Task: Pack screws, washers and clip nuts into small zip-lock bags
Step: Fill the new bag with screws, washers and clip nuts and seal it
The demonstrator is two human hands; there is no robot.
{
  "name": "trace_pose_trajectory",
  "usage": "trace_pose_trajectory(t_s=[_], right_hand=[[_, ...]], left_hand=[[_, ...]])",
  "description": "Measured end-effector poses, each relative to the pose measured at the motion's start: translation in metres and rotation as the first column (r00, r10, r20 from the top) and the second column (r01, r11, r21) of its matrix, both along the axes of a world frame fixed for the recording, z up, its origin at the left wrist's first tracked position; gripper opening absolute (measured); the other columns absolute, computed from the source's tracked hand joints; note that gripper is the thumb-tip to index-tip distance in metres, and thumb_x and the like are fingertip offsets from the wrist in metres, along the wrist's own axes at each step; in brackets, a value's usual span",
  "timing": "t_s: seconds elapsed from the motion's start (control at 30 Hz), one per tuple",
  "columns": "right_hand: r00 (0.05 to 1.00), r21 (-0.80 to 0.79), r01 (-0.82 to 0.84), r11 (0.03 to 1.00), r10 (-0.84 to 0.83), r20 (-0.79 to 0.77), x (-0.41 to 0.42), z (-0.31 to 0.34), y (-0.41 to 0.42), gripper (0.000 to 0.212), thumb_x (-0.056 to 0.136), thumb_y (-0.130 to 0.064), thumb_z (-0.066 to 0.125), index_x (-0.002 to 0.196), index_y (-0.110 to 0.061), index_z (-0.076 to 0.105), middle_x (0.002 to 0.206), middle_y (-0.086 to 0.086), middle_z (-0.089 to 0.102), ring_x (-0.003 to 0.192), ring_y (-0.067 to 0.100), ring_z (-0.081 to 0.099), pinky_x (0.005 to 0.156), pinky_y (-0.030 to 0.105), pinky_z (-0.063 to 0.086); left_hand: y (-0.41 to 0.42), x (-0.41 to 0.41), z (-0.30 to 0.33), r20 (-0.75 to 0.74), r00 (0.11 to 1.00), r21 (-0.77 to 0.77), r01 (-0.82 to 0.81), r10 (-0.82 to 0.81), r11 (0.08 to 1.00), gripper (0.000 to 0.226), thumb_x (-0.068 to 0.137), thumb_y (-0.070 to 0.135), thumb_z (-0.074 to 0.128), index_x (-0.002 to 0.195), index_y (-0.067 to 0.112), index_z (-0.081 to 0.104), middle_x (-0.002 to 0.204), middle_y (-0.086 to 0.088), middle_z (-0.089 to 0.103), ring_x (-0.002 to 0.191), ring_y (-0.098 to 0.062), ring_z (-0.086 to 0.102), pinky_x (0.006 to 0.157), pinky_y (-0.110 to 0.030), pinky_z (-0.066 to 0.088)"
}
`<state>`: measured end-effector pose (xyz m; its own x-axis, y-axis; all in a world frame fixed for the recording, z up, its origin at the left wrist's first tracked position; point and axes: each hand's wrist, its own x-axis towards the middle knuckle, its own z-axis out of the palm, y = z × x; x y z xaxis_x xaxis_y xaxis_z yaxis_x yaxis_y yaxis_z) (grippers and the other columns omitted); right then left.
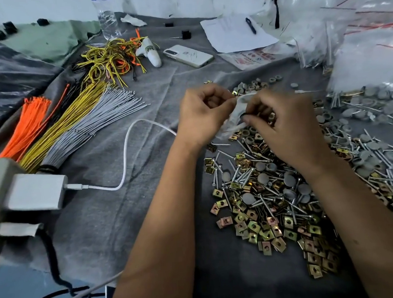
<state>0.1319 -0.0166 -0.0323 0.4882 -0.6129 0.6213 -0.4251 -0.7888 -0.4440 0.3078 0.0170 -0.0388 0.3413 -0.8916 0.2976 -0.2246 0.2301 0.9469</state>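
Above a grey-draped worktop (142, 110), the left hand (202, 116) pinches the upper edge of a small zip-lock bag (236, 116), while the right hand (288, 129), fingers curled, holds a small dark part at the bag's right side. The bag hangs between both hands, long axis running roughly toward the person. Loose screws (245, 175), grey washers (264, 178) and brass clip nuts (253, 226) lie directly below, nearer the right hand.

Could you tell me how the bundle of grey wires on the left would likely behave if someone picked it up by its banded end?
The grey wires would probably droop and splay, since only a black band binds one end and the other already fans out. They look thin, so likely light.
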Motion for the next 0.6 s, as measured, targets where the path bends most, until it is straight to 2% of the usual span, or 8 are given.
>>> trace_pose_trajectory(t_s=[0.1, 0.17, 0.27, 0.3, 0.43, 0.5, 0.53, 0.6], right_hand=[[0.999, 0.045, 0.019, 0.999, -0.021, 0.028, 0.0, -0.002, 0.0, 0.016, 0.082, -0.017, 0.085, 0.092, -0.013, 0.072, 0.08, -0.008, 0.068, 0.07, -0.004, 0.062, 0.067, 0.01, 0.049], [0.996, 0.033, 0.029, 0.999, -0.032, 0.081, -0.001, 0.0, 0.0, 0.019, 0.081, -0.019, 0.086, 0.092, -0.013, 0.071, 0.082, -0.007, 0.068, 0.07, -0.004, 0.062, 0.065, 0.004, 0.043], [0.994, -0.038, 0.038, 0.999, -0.033, 0.103, -0.003, 0.002, 0.0, 0.027, 0.082, -0.025, 0.086, 0.092, -0.011, 0.065, 0.088, -0.002, 0.065, 0.068, 0.008, 0.06, 0.061, 0.016, 0.046], [0.995, -0.046, 0.018, 0.999, -0.013, 0.1, -0.003, 0.002, 0.0, 0.029, 0.083, -0.026, 0.085, 0.091, -0.011, 0.063, 0.087, -0.001, 0.063, 0.068, 0.007, 0.059, 0.06, 0.017, 0.045], [0.995, 0.014, -0.102, 0.995, 0.102, 0.016, -0.001, 0.0, 0.003, 0.023, 0.086, -0.028, 0.082, 0.088, -0.013, 0.065, 0.078, -0.007, 0.062, 0.068, 0.001, 0.057, 0.062, 0.01, 0.041], [0.983, 0.071, -0.16, 0.984, 0.166, -0.08, 0.0, -0.002, 0.004, 0.018, 0.087, -0.028, 0.081, 0.089, -0.014, 0.069, 0.081, -0.01, 0.065, 0.072, 0.0, 0.06, 0.065, 0.013, 0.045], [0.971, 0.099, -0.191, 0.977, 0.203, -0.127, 0.001, -0.003, 0.004, 0.017, 0.087, -0.029, 0.08, 0.09, -0.015, 0.071, 0.082, -0.011, 0.065, 0.074, 0.0, 0.061, 0.068, 0.016, 0.047], [0.947, 0.125, -0.235, 0.964, 0.256, -0.196, 0.004, -0.004, 0.005, 0.016, 0.089, -0.031, 0.078, 0.092, -0.017, 0.073, 0.086, -0.009, 0.067, 0.078, 0.005, 0.062, 0.073, 0.028, 0.052]], left_hand=[[-0.002, 0.001, 0.0, -0.012, 1.0, -0.007, -0.018, 0.018, 1.0, 0.006, 0.088, -0.004, 0.075, 0.083, -0.002, 0.072, 0.06, -0.009, 0.057, 0.057, -0.022, 0.048, 0.05, -0.027, 0.037], [-0.002, 0.001, 0.0, -0.018, 0.999, -0.007, -0.028, 0.028, 1.0, 0.007, 0.088, -0.003, 0.075, 0.082, 0.0, 0.072, 0.061, -0.01, 0.057, 0.057, -0.022, 0.048, 0.051, -0.027, 0.037], [-0.002, 0.001, 0.0, -0.015, 1.0, -0.002, -0.027, 0.027, 1.0, 0.009, 0.088, -0.004, 0.075, 0.081, 0.002, 0.072, 0.061, -0.01, 0.055, 0.057, -0.022, 0.047, 0.051, -0.027, 0.036], [-0.003, 0.001, -0.001, -0.019, 0.999, 0.007, -0.036, 0.036, 0.999, 0.013, 0.088, -0.004, 0.075, 0.08, 0.004, 0.072, 0.06, -0.008, 0.054, 0.057, -0.021, 0.047, 0.051, -0.026, 0.036], [-0.007, 0.002, -0.003, -0.069, 0.962, 0.075, -0.26, 0.265, 0.963, 0.024, 0.085, -0.008, 0.069, 0.072, 0.012, 0.069, 0.057, 0.004, 0.054, 0.05, -0.008, 0.046, 0.048, -0.02, 0.039], [-0.005, 0.005, 0.0, -0.232, 0.91, 0.061, -0.338, 0.343, 0.939, 0.024, 0.086, -0.009, 0.067, 0.072, 0.01, 0.069, 0.057, 0.002, 0.056, 0.048, -0.006, 0.047, 0.048, -0.019, 0.04], [-0.004, 0.008, 0.002, -0.327, 0.885, 0.036, -0.339, 0.332, 0.94, 0.023, 0.087, -0.01, 0.066, 0.074, 0.008, 0.068, 0.057, 0.001, 0.058, 0.049, -0.006, 0.048, 0.048, -0.019, 0.04], [-0.002, 0.011, 0.005, -0.397, 0.874, -0.003, -0.305, 0.279, 0.952, 0.019, 0.09, -0.009, 0.065, 0.077, 0.005, 0.068, 0.058, 0.0, 0.059, 0.05, -0.008, 0.047, 0.05, -0.021, 0.039]])
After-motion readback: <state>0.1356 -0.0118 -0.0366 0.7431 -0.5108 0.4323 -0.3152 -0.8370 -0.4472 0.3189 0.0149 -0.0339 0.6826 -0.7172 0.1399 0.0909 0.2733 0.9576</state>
